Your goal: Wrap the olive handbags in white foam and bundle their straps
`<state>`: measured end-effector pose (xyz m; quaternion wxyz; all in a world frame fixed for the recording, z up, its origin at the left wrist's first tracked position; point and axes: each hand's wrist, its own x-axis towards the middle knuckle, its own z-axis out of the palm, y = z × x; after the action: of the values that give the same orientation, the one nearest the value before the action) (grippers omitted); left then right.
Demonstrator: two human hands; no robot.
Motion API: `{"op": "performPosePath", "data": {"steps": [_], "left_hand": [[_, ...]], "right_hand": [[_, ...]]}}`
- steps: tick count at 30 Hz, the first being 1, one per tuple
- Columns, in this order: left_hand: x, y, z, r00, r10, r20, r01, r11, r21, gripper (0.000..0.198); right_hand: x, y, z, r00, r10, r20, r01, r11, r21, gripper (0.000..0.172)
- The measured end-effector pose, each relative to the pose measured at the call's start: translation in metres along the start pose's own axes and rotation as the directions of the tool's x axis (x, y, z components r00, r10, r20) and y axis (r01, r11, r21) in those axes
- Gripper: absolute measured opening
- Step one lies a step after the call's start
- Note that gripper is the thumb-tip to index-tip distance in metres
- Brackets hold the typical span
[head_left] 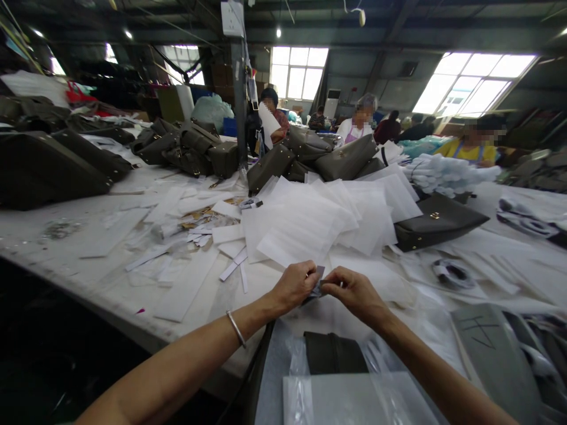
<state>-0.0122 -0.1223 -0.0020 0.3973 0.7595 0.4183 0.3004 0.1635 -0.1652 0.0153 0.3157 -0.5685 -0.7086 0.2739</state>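
Observation:
Near the middle of the view, my left hand [297, 284] is closed with its fingers pinching a small dark grey piece [319, 273]. My right hand [349, 288] comes from the other side, its thumb and fingers pinched on the right end of that same grey piece. The two hands nearly touch. What the piece is exactly is too small to tell. Below the hands lies a dark bag [334, 353] with clear plastic and a pale sheet [336, 398] around it. White foam sheets [305, 215] are heaped just beyond the hands.
Dark handbags [349, 158] are piled behind the sheets, more [53, 165] at the left. Paper scraps [206, 224] litter the white table [146, 307]. A dark bag [436, 221] and a coiled strap [452, 273] lie at right. A post [241, 100] rises behind; several people sit farther back.

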Motion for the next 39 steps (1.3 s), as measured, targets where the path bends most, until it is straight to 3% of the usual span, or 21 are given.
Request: {"op": "performPosePath", "data": {"steps": [5, 9, 12, 16, 22, 25, 28, 31, 33, 35, 37, 39], "left_hand": [[-0.006, 0.002, -0.003, 0.996, 0.055, 0.067, -0.053, 0.998, -0.034, 0.020], [-0.011, 0.002, -0.003, 0.989, 0.086, 0.122, -0.072, 0.991, -0.116, 0.021], [-0.010, 0.002, 0.000, 0.994, 0.062, 0.087, -0.050, 0.989, -0.139, 0.023], [-0.006, 0.000, 0.001, 0.995, 0.019, 0.095, -0.001, 0.984, -0.181, 0.031], [-0.002, -0.014, -0.007, 0.984, -0.079, 0.161, 0.132, 0.925, -0.356, 0.040], [0.000, -0.019, -0.010, 0.978, -0.094, 0.188, 0.167, 0.892, -0.420, 0.040], [0.001, -0.021, -0.011, 0.981, -0.082, 0.176, 0.153, 0.886, -0.438, 0.040], [0.004, -0.025, -0.011, 0.985, -0.101, 0.138, 0.152, 0.886, -0.438, 0.040], [0.006, -0.028, -0.012, 0.984, -0.127, 0.122, 0.169, 0.882, -0.439, 0.040], [0.007, -0.031, -0.013, 0.984, -0.145, 0.107, 0.178, 0.877, -0.446, 0.041], [0.008, -0.032, -0.013, 0.983, -0.153, 0.100, 0.182, 0.872, -0.455, 0.043], [0.009, -0.032, -0.014, 0.981, -0.161, 0.113, 0.195, 0.863, -0.467, 0.046]], "right_hand": [[0.005, 0.010, 0.002, 0.980, 0.185, 0.068, -0.197, 0.928, 0.316, 0.030], [0.004, 0.008, -0.002, 0.950, 0.244, 0.195, -0.308, 0.843, 0.442, 0.037], [0.004, 0.004, -0.003, 0.940, 0.261, 0.219, -0.337, 0.799, 0.497, 0.032], [0.008, 0.002, -0.001, 0.954, 0.230, 0.193, -0.295, 0.836, 0.463, 0.027], [0.010, 0.006, -0.004, 0.987, 0.147, 0.063, -0.160, 0.902, 0.400, 0.031], [0.005, 0.009, -0.006, 0.990, 0.132, 0.053, -0.142, 0.945, 0.294, 0.031], [-0.001, 0.008, -0.004, 0.997, -0.067, -0.033, 0.069, 0.995, 0.076, 0.013], [-0.008, 0.004, 0.001, 0.908, -0.404, -0.108, 0.377, 0.903, -0.207, 0.007], [-0.014, 0.002, 0.004, 0.830, -0.558, -0.012, 0.524, 0.786, -0.327, 0.015], [-0.021, -0.001, 0.005, 0.776, -0.622, 0.109, 0.618, 0.714, -0.329, 0.020], [-0.029, -0.003, 0.004, 0.778, -0.613, 0.139, 0.626, 0.735, -0.262, 0.017], [-0.035, -0.005, 0.001, 0.831, -0.551, 0.070, 0.553, 0.809, -0.200, 0.011]]}}
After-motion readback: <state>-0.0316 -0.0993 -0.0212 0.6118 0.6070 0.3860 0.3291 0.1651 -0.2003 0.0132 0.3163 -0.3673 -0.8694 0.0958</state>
